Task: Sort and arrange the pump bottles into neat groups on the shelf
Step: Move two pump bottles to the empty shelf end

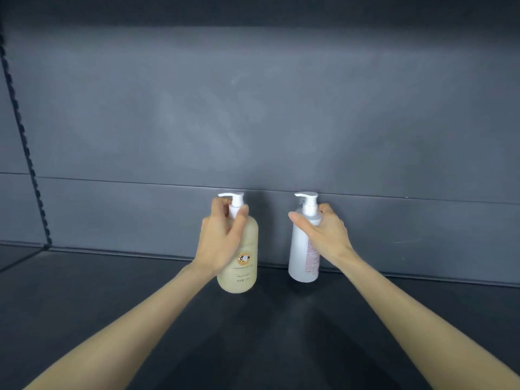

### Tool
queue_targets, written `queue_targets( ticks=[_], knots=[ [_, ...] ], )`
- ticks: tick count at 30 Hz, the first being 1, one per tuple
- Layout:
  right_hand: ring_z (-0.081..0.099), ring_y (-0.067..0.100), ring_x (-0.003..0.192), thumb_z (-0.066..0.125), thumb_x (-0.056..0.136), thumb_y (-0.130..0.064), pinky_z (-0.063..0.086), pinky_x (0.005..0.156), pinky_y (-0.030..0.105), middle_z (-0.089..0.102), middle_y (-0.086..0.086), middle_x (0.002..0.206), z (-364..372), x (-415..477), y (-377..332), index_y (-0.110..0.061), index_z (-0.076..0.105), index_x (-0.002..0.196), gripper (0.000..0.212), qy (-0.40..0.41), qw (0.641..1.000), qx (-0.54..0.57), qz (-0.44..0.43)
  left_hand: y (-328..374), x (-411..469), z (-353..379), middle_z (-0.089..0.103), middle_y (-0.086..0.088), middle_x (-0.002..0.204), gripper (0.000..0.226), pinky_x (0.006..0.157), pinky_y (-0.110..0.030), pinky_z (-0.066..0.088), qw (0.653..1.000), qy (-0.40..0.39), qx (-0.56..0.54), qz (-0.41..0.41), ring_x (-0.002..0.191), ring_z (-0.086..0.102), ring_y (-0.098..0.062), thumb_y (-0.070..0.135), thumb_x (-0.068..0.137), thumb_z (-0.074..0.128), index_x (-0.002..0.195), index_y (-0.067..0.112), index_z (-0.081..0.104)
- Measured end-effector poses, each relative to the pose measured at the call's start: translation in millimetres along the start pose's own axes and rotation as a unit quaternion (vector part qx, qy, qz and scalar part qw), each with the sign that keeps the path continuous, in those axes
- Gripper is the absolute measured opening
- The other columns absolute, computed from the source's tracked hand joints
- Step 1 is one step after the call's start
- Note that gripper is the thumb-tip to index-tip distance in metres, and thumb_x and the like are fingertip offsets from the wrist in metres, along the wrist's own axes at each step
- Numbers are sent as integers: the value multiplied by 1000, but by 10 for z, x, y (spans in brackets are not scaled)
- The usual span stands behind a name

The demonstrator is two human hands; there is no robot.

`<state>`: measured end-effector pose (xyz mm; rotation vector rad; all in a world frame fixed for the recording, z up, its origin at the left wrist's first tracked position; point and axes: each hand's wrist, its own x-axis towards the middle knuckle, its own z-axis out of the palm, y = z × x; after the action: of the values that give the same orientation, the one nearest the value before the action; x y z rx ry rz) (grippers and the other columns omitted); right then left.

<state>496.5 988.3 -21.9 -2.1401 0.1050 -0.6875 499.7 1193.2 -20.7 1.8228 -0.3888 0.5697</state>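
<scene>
Hands [222, 237] [323, 232] grip cow-logo bottle [242, 277] and white bottle [299, 254].

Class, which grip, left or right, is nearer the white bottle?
Right. The right grip holds the white bottle at its shoulder; the left grip is apart to its left, holding the cream bottle's neck.

Dim, soft glare on the back panel [225, 122], edges bowed.

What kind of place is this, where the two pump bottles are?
Likely a store or stockroom shelving unit: a dark shelf, a plain grey back panel and a notched upright at the left for adjustable shelves. The left hand grips a yellowish bottle, the right hand a white bottle.
</scene>
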Motion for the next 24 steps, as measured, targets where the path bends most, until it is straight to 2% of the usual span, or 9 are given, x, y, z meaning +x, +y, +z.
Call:
queue_targets(
  ticks=[3,8,10,14,17,24],
  knots=[
    [61,27,97,67,74,-61,48,87,43,66,1,94,93,0,-12,-16,52,104,56,12,1000,-12,11,-98,81,-75,65,-22,85,16,73,-38,46,1000,-23,-15,9,71,55,-23,34,94,50,98,21,41],
    [59,29,99,66,74,-61,48,87,42,65,4,100,222,-84,-63,-13,52,112,63,30,998,-37,42,-245,182,-218,66,-23,87,11,74,-40,48,997,-62,-30,26,77,60,-31,34,95,50,93,27,41],
    [60,28,99,66,74,-60,49,86,42,64,3,99,269,-115,-85,-13,52,111,61,40,997,-32,55,-287,211,-274,66,-23,86,12,72,-39,47,996,-71,-35,35,73,59,-29,33,95,50,94,25,42],
    [59,29,100,66,76,-58,48,88,43,63,3,100,330,-167,-143,-14,51,109,57,61,994,-35,79,-369,225,-359,66,-24,85,15,74,-45,47,994,-84,-47,47,76,60,-32,33,94,50,97,19,43],
    [58,29,103,66,77,-55,48,89,41,60,3,102,314,-201,-215,-14,49,111,56,59,993,-47,88,-381,201,-392,66,-24,83,15,71,-40,47,994,-89,-47,50,75,59,-32,32,94,50,95,19,43],
    [54,25,111,72,77,-44,45,95,41,52,7,124,274,-307,-289,-10,46,121,61,80,993,-65,55,-372,200,-482,64,-28,82,18,71,-45,46,993,-81,-60,59,73,58,-36,32,95,51,97,16,43]
  ],
)
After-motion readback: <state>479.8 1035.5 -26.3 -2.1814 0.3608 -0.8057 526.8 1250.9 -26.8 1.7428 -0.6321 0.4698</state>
